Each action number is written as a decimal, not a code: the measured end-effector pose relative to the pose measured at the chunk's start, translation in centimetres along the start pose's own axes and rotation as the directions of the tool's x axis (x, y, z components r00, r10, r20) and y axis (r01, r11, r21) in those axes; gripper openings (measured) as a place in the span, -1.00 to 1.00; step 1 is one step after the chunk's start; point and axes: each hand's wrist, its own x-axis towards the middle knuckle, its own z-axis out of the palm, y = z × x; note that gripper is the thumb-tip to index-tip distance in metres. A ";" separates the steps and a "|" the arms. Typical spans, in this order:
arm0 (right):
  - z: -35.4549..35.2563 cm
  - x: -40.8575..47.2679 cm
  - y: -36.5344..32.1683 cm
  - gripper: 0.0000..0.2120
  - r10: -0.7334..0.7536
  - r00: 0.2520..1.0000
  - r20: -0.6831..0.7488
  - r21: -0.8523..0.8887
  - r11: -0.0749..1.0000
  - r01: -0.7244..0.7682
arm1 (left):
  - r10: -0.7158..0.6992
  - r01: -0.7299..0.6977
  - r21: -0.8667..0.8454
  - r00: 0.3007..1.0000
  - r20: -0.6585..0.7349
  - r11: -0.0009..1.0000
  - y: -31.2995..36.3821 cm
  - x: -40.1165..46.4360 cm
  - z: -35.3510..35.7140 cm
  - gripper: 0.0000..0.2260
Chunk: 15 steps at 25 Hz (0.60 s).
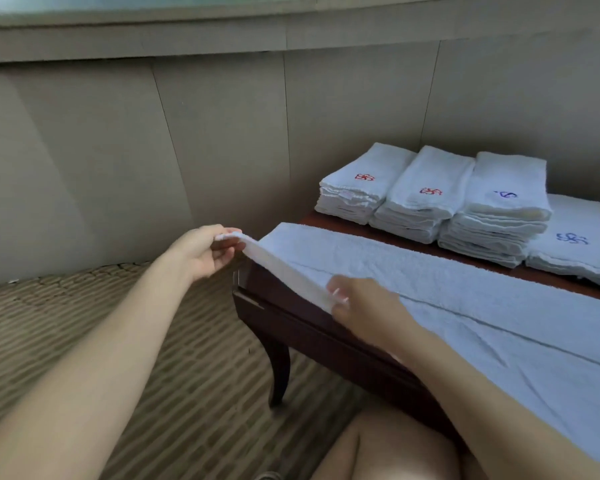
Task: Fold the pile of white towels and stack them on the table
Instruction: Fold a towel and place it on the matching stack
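Head view: four stacks [430,199] of folded towels already sit at the table's [291,306] far end. One towel [465,289] lies lengthwise-folded across it; left hand [201,252] and right hand [357,303] each pinch its short end, lifted. Cross-folds and stacking remain.

This looks like a hotel or spa room rather than a home. At 2 o'clock, four stacks of folded towels [430,199] bear embroidered red and blue logos, the mark of commercial linen. They sit on a dark polished wooden worktop [309,327] with a curved leg. Beige wall panels [222,133] fill 12 o'clock, and striped carpet [153,341] covers 7 o'clock.
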 end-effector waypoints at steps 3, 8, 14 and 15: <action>-3.9 2.0 2.5 -0.75 0.167 0.967 -0.193 0.008 0.986 -0.168 | -0.032 0.033 -0.206 0.999 0.006 0.978 1.3 1.0 2.7 -0.85; -5.9 8.8 7.0 -0.82 0.096 0.964 -0.249 -0.278 0.946 -0.166 | -0.019 0.026 -0.206 0.999 0.037 0.978 2.4 5.1 7.5 -0.80; -4.2 15.1 12.0 -0.81 0.066 0.989 -0.130 -0.285 0.953 -0.101 | -0.093 0.086 -0.084 0.993 -0.080 0.993 0.7 11.1 9.8 -0.84; -3.6 15.5 12.7 -0.81 0.074 0.992 -0.103 -0.269 0.958 -0.100 | -0.105 0.099 -0.068 0.990 -0.090 0.993 0.1 11.7 10.0 -0.86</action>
